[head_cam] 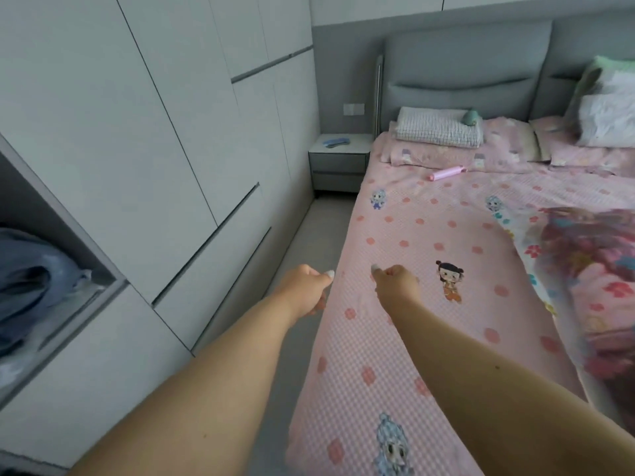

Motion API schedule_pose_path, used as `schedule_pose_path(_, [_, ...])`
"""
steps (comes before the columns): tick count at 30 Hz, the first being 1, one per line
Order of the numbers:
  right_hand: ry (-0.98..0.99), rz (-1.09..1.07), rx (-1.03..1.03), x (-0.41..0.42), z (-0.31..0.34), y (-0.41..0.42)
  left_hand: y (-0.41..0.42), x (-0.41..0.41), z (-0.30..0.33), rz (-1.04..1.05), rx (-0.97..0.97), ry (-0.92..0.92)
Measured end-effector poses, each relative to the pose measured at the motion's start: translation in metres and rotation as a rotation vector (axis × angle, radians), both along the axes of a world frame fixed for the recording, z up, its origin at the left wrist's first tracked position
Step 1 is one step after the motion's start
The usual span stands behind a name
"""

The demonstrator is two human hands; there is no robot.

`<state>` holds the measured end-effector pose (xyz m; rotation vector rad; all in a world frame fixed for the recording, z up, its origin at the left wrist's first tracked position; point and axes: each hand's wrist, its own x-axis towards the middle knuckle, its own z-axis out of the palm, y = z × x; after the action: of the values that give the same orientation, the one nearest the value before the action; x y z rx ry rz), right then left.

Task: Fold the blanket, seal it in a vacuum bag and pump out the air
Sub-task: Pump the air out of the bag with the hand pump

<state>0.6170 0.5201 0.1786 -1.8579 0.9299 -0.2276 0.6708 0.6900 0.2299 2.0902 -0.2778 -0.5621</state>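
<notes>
Both my arms reach forward at the left side of the bed. My left hand (307, 287) hovers over the edge of the bed, fingers curled into a fist and thumb pointing right, with nothing visible in it. My right hand (397, 284) mirrors it above the pink sheet (405, 235), thumb pointing left, also holding nothing. A floral blanket (591, 276) lies at the right on the bed, seemingly inside a clear plastic bag, and is partly cut off by the frame. A pink hand pump (446, 173) lies near the pillows.
A grey wardrobe (154, 149) lines the left wall, with an open shelf holding blue fabric (31, 283). A narrow strip of floor (302, 255) runs between wardrobe and bed. A nightstand (340, 159) stands at the far end. Pillows (439, 130) are stacked by the headboard.
</notes>
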Motion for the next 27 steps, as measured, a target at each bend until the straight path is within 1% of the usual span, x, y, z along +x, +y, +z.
schedule_pose_path(6, [0.111, -0.101, -0.039, 0.078, -0.018, 0.008, 0.014, 0.091, -0.007, -0.093, 0.007, 0.022])
schedule_pose_path(10, [0.173, -0.156, 0.004, 0.148, -0.022, 0.003, 0.009, 0.161, 0.001, -0.166, 0.028, 0.013])
schedule_pose_path(13, [0.172, -0.174, -0.015, 0.195, -0.018, 0.002, 0.002, 0.215, 0.007, -0.205, 0.046, 0.012])
schedule_pose_path(15, [0.113, -0.215, -0.019, 0.220, -0.019, -0.002, -0.006, 0.247, 0.007, -0.219, 0.048, 0.021])
schedule_pose_path(19, [0.172, -0.279, 0.047, 0.256, -0.021, -0.020, -0.029, 0.302, -0.001, -0.268, 0.079, 0.035])
schedule_pose_path(22, [0.256, -0.299, 0.005, 0.278, -0.026, -0.040, -0.047, 0.342, -0.004, -0.337, 0.105, 0.024])
schedule_pose_path(24, [0.222, -0.409, 0.011, 0.301, -0.024, -0.050, -0.061, 0.380, -0.004, -0.390, 0.114, 0.005])
schedule_pose_path(27, [0.242, -0.472, 0.000, 0.339, -0.020, -0.067, -0.087, 0.440, -0.001, -0.456, 0.140, -0.022])
